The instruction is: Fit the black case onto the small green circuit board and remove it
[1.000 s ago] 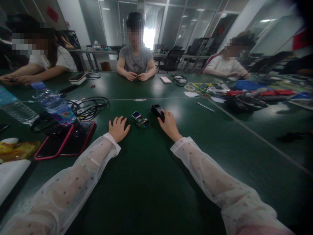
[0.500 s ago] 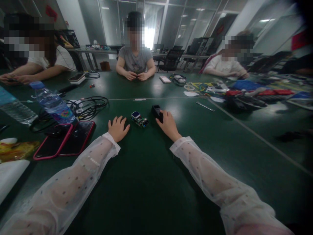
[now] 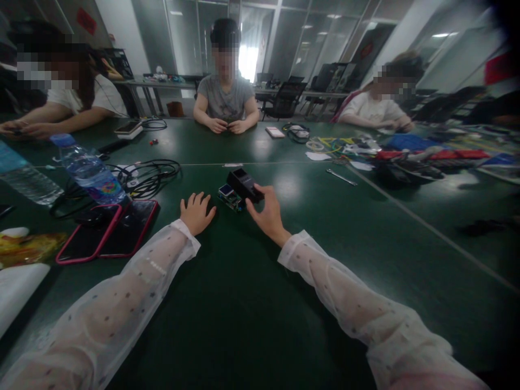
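Two bare hands, in sheer white sleeves dotted with small dark stars, reach over a green table (image 3: 227, 325) in front of me. The right hand (image 3: 266, 208) grips a small black case (image 3: 242, 183) between thumb and fingers, tilted above the right part of a little circuit board (image 3: 229, 200); I cannot tell whether the two touch. The left hand (image 3: 195, 212) lies palm down on the table with fingers spread, holding nothing, just beside the board's left. The board carries a small dark screen with a white frame. Further left leans a clear plastic bottle (image 3: 87, 170), blue-capped, its label bearing a bright multicoloured round mark and lettering too blurred to read. A second clear bottle (image 3: 30, 179) with a blue label stands at the edge; how full either is, I cannot tell. Nearer lies a yellow packet (image 3: 34, 250), its print blurred and contents hidden.
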A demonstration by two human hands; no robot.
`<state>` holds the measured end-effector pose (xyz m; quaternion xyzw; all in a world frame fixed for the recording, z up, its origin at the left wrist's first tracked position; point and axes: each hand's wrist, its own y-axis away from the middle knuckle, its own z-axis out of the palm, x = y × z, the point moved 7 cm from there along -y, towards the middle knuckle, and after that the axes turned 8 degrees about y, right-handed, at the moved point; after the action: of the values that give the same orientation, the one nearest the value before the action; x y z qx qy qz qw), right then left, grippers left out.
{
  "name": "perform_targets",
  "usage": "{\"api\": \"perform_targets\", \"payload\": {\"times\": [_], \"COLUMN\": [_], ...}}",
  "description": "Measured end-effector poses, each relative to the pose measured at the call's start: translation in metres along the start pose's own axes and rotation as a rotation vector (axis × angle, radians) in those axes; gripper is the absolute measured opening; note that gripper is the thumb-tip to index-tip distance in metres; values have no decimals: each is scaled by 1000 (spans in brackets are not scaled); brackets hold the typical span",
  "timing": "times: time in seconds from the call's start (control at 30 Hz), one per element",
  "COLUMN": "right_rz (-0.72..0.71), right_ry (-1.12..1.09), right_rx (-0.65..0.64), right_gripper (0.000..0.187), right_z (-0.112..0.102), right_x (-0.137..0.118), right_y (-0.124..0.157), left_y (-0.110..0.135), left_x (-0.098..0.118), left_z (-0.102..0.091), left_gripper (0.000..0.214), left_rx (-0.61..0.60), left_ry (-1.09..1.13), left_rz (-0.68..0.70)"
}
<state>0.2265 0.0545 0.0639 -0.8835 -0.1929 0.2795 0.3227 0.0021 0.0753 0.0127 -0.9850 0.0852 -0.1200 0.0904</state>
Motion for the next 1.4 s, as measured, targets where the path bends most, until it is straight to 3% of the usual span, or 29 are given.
{"api": "perform_targets", "payload": {"times": [0.17, 0.3, 0.43, 0.6, 0.7, 1.4], "right_rz": [-119, -83, -46, -72, -76, -40], "right_ry": [-14, -12, -26, -24, -9, -4], "right_rx": [-100, -118, -216, -300, -325, -304], "right_gripper": [41, 38, 38, 57, 58, 57], "right_z": [11, 14, 24, 32, 36, 39], "right_x": [-26, -19, -11, -11, -8, -3], "right_y": [4, 2, 2, 3, 4, 2], "left_y": [3, 3, 2, 4, 5, -2], "left_x": [4, 5, 3, 4, 7, 7], "left_z": [-4, -4, -2, -7, -9, -14], "left_gripper": [53, 53, 54, 66, 68, 65], "left_rx": [27, 47, 21, 33, 37, 21], "left_ry": [-10, -14, 0, 62, 80, 166], "left_rz": [-9, 3, -6, -18, 0, 96]}}
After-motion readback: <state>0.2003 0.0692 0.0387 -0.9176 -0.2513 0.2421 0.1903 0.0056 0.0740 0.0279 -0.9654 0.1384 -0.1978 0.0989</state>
